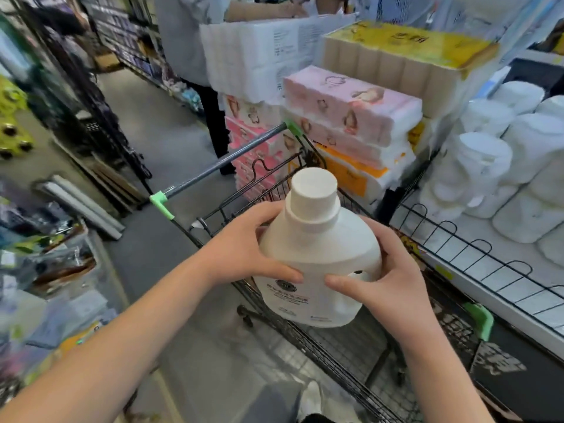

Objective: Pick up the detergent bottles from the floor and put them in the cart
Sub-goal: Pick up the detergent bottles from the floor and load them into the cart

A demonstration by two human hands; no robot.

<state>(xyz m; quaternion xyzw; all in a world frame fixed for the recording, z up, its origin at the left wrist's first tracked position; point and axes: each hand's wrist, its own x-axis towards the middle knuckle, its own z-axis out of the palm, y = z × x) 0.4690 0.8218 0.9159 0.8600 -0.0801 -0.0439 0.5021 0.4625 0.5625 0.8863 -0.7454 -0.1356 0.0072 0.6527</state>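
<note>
1. Bottle: big white plastic detergent bottle [317,261] w/ wide white screw cap [314,193], upright, held up in both my hands over the black wire shopping cart [345,355]. Its base sits above the cart's basket, not touching the wire as far as I can tell.
2. L hand [244,248] wraps the bottle's left shoulder, thumb across the front just above the round dark label mark, fingers round the back near the neck. Clamped firmly on the bottle.
3. R hand [387,273] grips the bottle's right side, thumb on the front pointing at my L thumb, tips near but apart; fingers curl round the handle side. Also clamped on the bottle.
4. Cart's grey handle bar [225,163] w/ green plastic end pieces runs diagonally beyond the bottle, up and to its left.
5. Beyond the bottle, past the cart's far end: stacked packs of tissue paper in pink, white and yellow wrap [351,111].
6. Right of the bottle: white shelf w/ black wire rail [476,257], holding white plastic-wrapped rolls [494,166].
7. Left of the bottle: grey floor [164,138] of the aisle, then blurred shelving w/ mixed goods.
8. Behind the tissue stack, another person in a grey top [180,38] stands, only partly in view.
</note>
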